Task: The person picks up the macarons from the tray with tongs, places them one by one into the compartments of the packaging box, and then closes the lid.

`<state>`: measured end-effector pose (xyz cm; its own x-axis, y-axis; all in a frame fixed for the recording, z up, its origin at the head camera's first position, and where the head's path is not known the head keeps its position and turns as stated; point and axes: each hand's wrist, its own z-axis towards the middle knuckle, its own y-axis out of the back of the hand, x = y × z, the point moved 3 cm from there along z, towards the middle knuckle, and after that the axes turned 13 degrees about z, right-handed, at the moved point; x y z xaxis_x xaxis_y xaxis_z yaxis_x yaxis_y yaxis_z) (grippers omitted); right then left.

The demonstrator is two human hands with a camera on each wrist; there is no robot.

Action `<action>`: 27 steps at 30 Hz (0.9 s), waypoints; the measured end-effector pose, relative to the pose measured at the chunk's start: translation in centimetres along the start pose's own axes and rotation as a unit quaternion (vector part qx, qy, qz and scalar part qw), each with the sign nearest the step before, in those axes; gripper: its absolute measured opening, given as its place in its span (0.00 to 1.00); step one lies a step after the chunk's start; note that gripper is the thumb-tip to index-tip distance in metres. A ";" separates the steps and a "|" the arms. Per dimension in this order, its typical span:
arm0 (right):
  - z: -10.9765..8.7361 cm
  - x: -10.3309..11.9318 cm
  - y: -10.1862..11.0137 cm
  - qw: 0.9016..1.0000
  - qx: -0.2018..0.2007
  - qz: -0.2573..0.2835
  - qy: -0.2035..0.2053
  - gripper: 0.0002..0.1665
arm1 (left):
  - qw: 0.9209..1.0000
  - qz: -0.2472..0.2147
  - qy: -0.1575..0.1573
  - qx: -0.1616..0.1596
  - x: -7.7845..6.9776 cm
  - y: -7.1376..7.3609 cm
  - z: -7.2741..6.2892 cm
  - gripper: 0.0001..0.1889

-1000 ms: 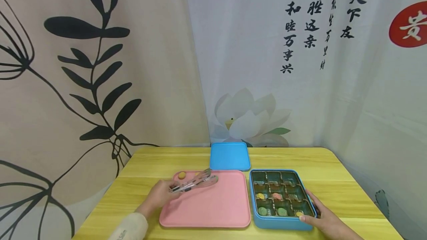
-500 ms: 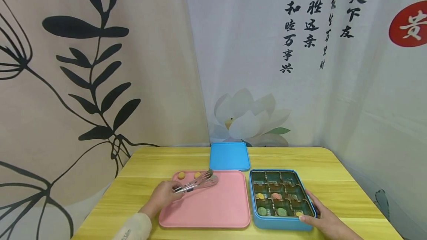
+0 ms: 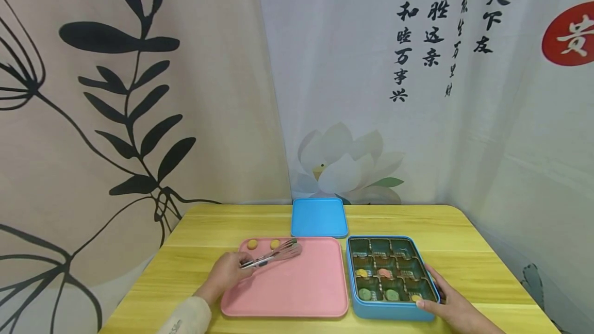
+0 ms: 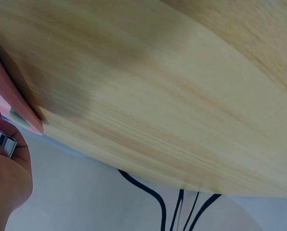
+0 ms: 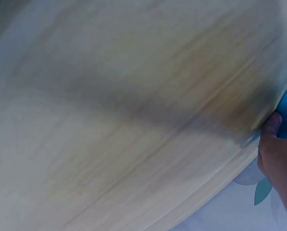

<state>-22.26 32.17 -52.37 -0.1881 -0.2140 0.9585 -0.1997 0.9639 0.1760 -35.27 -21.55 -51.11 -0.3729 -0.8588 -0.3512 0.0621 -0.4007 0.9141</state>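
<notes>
Yellow wood-grain table (image 3: pixel 223 223), printed curtain (image 3: pixel 227 92) behind: tongs (image 3: pixel 267 258) over a pink tray (image 3: pixel 306 290), a hand on a blue box (image 3: pixel 394 312).

The left hand (image 3: pixel 228 270) pinches the tongs near their closed end, tips pointing to the far right; their arms stand closer together than a second ago, and the second yellow round (image 3: pixel 275 244), then mostly covered, now shows beside the tips, near the first yellow round (image 3: pixel 252 244) along the tray's far edge; whether the tips touch it I cannot tell. The right hand (image 3: pixel 447 300) grips the box's near right corner, as before; yellow, pink and green pieces sit in its middle and near rows. Beyond the tray lies a blue lid (image 3: pixel 319 217).
</notes>
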 end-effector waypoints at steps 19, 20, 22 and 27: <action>0.0 0.2 0.0 1.000 -0.008 -0.019 -0.009 0.55 | 1.000 -0.006 0.015 0.014 -0.6 0.7 -0.3 0.06; 0.0 0.2 0.0 1.000 -0.010 -0.019 -0.012 0.56 | 1.000 -0.006 0.013 0.013 -0.7 0.7 -0.2 0.06; 0.0 0.2 0.0 1.000 -0.008 -0.020 -0.011 0.56 | 1.000 -0.004 0.009 0.010 -0.8 0.8 -0.1 0.05; 0.0 0.2 0.0 1.000 -0.006 -0.013 -0.008 0.56 | 1.000 -0.005 -0.004 0.007 -1.5 1.0 0.4 0.04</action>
<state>-22.26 32.16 -52.21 -0.1976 -0.2416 0.9500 -0.1936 0.9597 0.2038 -35.00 -20.53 -49.56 -0.3807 -0.8524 -0.3584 0.0464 -0.4047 0.9133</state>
